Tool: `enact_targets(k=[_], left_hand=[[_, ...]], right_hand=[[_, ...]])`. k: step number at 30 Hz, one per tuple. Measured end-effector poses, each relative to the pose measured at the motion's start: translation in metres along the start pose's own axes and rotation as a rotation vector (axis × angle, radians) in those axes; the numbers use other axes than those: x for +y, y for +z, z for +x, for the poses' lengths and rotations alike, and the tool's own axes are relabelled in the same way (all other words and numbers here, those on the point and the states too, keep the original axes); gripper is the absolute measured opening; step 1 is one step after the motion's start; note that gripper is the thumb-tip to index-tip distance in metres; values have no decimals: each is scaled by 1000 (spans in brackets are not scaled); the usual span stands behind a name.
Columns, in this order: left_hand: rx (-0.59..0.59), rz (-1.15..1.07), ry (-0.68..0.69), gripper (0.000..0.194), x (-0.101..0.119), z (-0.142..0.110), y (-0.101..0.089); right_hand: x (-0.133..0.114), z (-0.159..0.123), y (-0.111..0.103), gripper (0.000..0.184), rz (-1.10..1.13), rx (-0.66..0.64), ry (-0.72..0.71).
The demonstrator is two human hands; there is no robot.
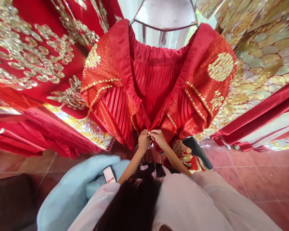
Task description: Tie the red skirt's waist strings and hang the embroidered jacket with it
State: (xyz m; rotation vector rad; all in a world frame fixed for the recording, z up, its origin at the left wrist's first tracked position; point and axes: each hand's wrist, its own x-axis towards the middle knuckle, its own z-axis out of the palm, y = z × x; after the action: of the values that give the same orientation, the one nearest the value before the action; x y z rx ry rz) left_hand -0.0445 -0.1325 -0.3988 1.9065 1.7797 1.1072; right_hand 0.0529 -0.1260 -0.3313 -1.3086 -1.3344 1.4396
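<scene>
A red pleated garment with gold embroidery hangs open on a hanger in front of me. My left hand and my right hand meet at its lower front, where the two edges come together. Both hands are closed in a pinch on the red fabric there, fingertips almost touching each other. What sits between the fingertips is too small to make out.
More red and gold garments hang at the left and gold sequinned cloth at the right. A black chair holds folded red cloth. A light blue cushion with a phone lies at lower left on the red tiled floor.
</scene>
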Motion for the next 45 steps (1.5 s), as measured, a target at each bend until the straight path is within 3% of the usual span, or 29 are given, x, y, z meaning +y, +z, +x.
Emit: enact_targets(k=[4, 8, 11, 13, 15, 17, 21, 27, 31, 36, 40, 45], left_hand=[[22, 35, -13, 23, 1, -1, 0], [57, 55, -4, 18, 8, 3, -4], [154, 76, -25, 10, 19, 9, -12], [275, 78, -30, 16, 29, 16, -19], [320, 88, -13, 15, 38, 27, -26], [259, 115, 1, 7, 44, 39, -31], [123, 175, -24, 13, 49, 52, -33], [52, 253, -101, 21, 51, 51, -28], [48, 258, -78, 23, 54, 48, -30], [86, 228, -16, 24, 54, 46, -36], [119, 196, 34, 27, 49, 42, -33], [142, 154, 72, 28, 43, 31, -24]], right_hand=[[-34, -2, 1, 30, 222, 16, 50], [-73, -4, 4, 22, 441, 71, -65], [-79, -7, 7, 21, 452, 129, -131], [-75, -9, 9, 24, 397, 155, -152], [-70, -11, 12, 26, 354, 163, -176], [-68, -10, 13, 26, 351, 167, -187], [-73, -1, 15, 25, 484, 166, -134], [-114, 15, 15, 18, 594, 172, -61], [-144, 15, 14, 19, 550, 191, -213], [-153, 14, 14, 23, 477, 216, -317], [-144, 17, 13, 27, 359, 234, -408], [-112, 14, 11, 31, -91, 480, -506]])
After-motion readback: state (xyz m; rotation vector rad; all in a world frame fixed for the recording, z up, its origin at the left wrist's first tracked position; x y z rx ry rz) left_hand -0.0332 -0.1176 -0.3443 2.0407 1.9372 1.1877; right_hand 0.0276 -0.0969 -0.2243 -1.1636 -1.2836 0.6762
